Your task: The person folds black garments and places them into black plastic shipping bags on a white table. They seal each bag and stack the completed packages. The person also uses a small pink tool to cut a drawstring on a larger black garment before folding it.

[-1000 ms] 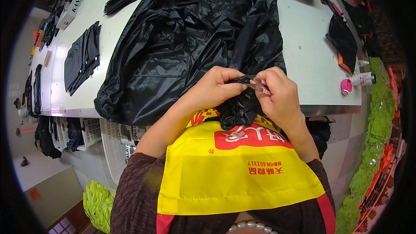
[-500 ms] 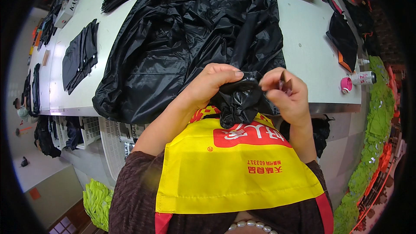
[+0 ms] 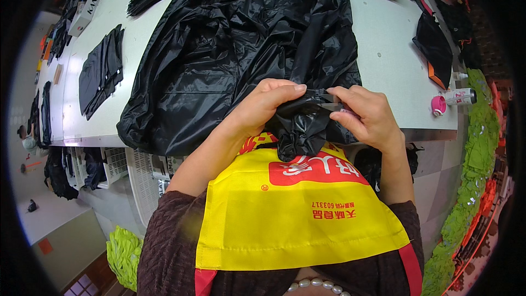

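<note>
A large shiny black garment (image 3: 219,44) lies crumpled over the table's near edge, part of it hanging down against my yellow apron (image 3: 290,235). My left hand (image 3: 263,104) is closed on a gathered edge of it, thumb on top. In my right hand (image 3: 370,116) is a small pair of thread snips (image 3: 329,104). Their blades point left and lie at the fabric edge, just right of my left thumb. Whether the blades touch the cloth I cannot tell. My right palm and fingers hide most of the snips' handle.
Folded black cloth pieces (image 3: 102,71) lie on the white table (image 3: 392,71) to the left. At right are a black pouch (image 3: 433,44), a pink tape roll (image 3: 438,105) and a bottle (image 3: 460,97). White crates (image 3: 139,181) stand below; lime-green garments (image 3: 466,186) are piled at right.
My right hand has turned and brought the snips' blades from pointing upward to pointing left at the fabric edge. My left hand keeps its grip almost in place.
</note>
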Motion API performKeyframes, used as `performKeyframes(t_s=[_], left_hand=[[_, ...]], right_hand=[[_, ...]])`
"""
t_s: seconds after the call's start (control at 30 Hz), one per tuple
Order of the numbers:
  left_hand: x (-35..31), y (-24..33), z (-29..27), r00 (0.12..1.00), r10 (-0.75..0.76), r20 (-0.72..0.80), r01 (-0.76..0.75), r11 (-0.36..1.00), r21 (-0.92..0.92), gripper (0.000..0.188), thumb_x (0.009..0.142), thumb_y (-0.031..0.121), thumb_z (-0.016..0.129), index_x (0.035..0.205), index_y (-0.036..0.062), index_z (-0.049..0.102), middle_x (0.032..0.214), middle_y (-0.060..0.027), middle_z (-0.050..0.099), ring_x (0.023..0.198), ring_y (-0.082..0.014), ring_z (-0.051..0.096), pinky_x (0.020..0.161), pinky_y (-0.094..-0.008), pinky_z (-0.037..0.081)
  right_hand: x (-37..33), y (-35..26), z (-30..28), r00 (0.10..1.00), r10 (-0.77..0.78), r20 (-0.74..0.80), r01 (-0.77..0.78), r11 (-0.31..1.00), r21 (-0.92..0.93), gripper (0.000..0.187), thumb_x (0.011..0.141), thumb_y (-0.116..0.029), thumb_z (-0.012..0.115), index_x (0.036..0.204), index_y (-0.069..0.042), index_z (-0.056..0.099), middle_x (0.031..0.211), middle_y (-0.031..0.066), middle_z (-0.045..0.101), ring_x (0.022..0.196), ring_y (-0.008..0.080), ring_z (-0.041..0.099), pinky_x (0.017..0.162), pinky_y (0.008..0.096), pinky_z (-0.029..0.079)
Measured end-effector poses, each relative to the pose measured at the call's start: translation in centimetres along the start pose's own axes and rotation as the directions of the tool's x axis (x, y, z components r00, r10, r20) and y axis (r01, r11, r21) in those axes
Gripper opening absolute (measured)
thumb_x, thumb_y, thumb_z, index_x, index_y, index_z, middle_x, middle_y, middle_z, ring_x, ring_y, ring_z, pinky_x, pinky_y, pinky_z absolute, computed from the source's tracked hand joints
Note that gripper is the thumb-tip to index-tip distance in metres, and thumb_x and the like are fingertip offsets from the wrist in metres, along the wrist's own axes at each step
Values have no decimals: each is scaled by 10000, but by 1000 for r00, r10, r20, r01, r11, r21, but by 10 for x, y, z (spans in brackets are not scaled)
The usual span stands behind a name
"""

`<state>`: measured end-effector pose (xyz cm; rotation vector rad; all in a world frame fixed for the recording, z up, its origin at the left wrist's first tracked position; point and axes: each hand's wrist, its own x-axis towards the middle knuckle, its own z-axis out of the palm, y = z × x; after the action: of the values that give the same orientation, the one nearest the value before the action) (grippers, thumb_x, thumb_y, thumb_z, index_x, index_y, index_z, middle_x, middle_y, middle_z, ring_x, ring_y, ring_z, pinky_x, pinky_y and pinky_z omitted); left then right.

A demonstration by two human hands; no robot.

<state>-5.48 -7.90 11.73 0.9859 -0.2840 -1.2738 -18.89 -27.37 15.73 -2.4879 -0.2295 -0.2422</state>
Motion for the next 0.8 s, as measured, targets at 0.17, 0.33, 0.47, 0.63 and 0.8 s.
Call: performKeyframes(t_s=[0.17, 0.33, 0.47, 0.63, 0.8], left_hand=[[2, -4, -2, 1000, 7, 13, -7, 1000, -10, 221, 900, 191, 564, 918, 4, 681, 868, -51, 684, 760, -81, 624, 727, -212, 486], [1, -6, 0, 998, 60, 19, -61, 997, 51, 217, 904, 188, 569, 941, 8, 685, 897, -48, 684, 812, -77, 618, 778, -213, 471], [3, -9, -1, 994, 91, 59, -95, 993, 66, 226, 912, 196, 565, 956, 7, 681, 912, -43, 682, 820, -74, 615, 783, -213, 469], [3, -10, 0, 996, 55, 70, -56, 998, 25, 232, 922, 205, 551, 957, 12, 675, 907, -41, 681, 803, -75, 617, 754, -211, 476], [3, -10, -1, 999, 21, 34, -23, 999, 48, 242, 931, 218, 529, 974, 16, 655, 907, -53, 679, 775, -89, 631, 720, -216, 492]], right_hand=[[4, 1, 5, 999, -32, -16, 31, 998, -47, 291, 803, -207, 679, 1023, -27, 616, 746, 96, 605, 587, 225, 586, 515, 295, 456], [5, 3, 10, 999, -30, -28, 31, 999, 24, 273, 804, -202, 677, 996, -16, 620, 753, 108, 608, 603, 242, 590, 533, 306, 461], [4, 3, 10, 1000, -8, -28, 10, 997, 79, 260, 803, -195, 676, 982, -12, 627, 762, 117, 613, 623, 253, 596, 550, 314, 467], [4, 3, 9, 999, -11, -41, 13, 999, 46, 255, 799, -193, 678, 974, -13, 631, 765, 118, 618, 627, 254, 599, 553, 311, 469], [2, 8, 12, 994, -109, -26, 107, 992, -72, 200, 813, -175, 668, 939, -24, 631, 769, 107, 616, 620, 202, 588, 552, 279, 456]])
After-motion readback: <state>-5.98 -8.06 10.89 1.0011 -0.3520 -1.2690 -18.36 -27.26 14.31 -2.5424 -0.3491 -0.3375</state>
